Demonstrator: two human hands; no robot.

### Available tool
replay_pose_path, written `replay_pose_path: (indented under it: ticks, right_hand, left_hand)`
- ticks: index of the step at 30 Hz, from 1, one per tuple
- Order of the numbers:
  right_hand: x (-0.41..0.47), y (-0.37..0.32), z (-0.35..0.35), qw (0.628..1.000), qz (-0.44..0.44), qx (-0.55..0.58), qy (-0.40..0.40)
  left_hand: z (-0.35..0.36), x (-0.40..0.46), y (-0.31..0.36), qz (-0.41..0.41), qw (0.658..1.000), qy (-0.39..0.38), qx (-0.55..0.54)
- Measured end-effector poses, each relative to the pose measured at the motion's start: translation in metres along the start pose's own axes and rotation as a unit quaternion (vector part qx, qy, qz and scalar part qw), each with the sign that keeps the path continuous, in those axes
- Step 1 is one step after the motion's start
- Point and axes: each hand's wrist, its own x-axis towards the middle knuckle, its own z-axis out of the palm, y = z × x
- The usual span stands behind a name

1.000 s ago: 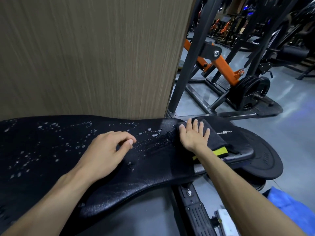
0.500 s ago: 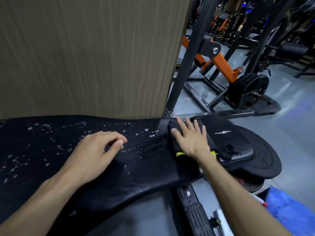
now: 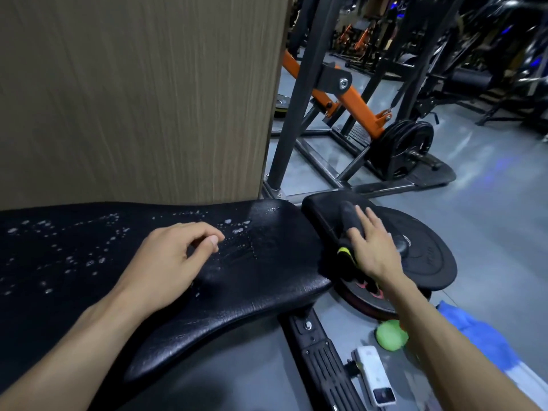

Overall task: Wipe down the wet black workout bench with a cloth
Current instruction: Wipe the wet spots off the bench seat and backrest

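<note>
Bench: the black workout bench point(image 3: 252, 280) ran from the left edge to centre frame; its textured pad carried scattered water droplets point(image 3: 74, 256), densest at left, with a smeared patch near centre.
Seat pad: a smaller black pad point(image 3: 323, 209) sat just right of the bench end.
Cloth: one black cloth point(image 3: 350, 221) with a yellow-green edge lay on the seat pad.
Right hand: the right hand point(image 3: 370, 247) lay flat on the cloth – fingers straight, pressing.
Left hand: the left hand point(image 3: 169, 259) rested on the bench, fingers loosely curled, grasping nothing.
Count: two hands, one cloth, one bench.
Floor: grey floor point(image 3: 489, 203); a large weight plate point(image 3: 424, 256), green ball point(image 3: 391, 333) and blue towel point(image 3: 486, 339) at right.
Room: a wood-grain panel point(image 3: 133, 93) stood behind the bench – an orange-and-black rack point(image 3: 355, 105) stood far right.
</note>
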Motion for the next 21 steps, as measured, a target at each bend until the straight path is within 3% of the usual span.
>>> replay_pose_path:
  ticks: [2, 5, 7, 11, 13, 15, 19, 21]
  right_hand:
    - [-0.012, -0.005, 0.000, 1.000, 0.011, -0.024, 0.012]
    - [-0.055, -0.011, 0.016, 0.990, -0.110, -0.093, 0.007]
    - [-0.050, -0.002, 0.010, 0.988, -0.131, -0.086, -0.012]
    - [0.012, 0.054, -0.027, 0.998, 0.046, -0.044, 0.018]
    - [0.015, 0.060, -0.032, 0.995, 0.091, -0.040, 0.029]
    - [-0.005, 0.034, -0.016, 0.996, 0.041, -0.076, 0.035]
    - [-0.065, -0.029, 0.025, 0.979, -0.187, -0.075, -0.035]
    - [-0.061, -0.029, 0.018, 0.973, -0.211, -0.065, -0.060]
  left_hand:
    - [0.001, 0.000, 0.003, 0.004, 1.000, -0.002, -0.001]
    - [0.007, 0.003, 0.010, 0.007, 1.000, -0.005, -0.008]
    - [0.011, 0.005, 0.014, 0.007, 1.000, -0.005, -0.018]
    - [0.013, 0.006, 0.018, 0.019, 1.000, -0.005, -0.022]
    - [0.012, 0.006, 0.019, 0.022, 1.000, -0.002, -0.018]
    - [0.011, 0.007, 0.017, 0.020, 1.000, 0.004, -0.017]
    - [0.018, 0.006, 0.013, 0.014, 1.000, -0.013, -0.002]
    - [0.019, 0.005, 0.012, 0.013, 1.000, -0.014, 0.007]
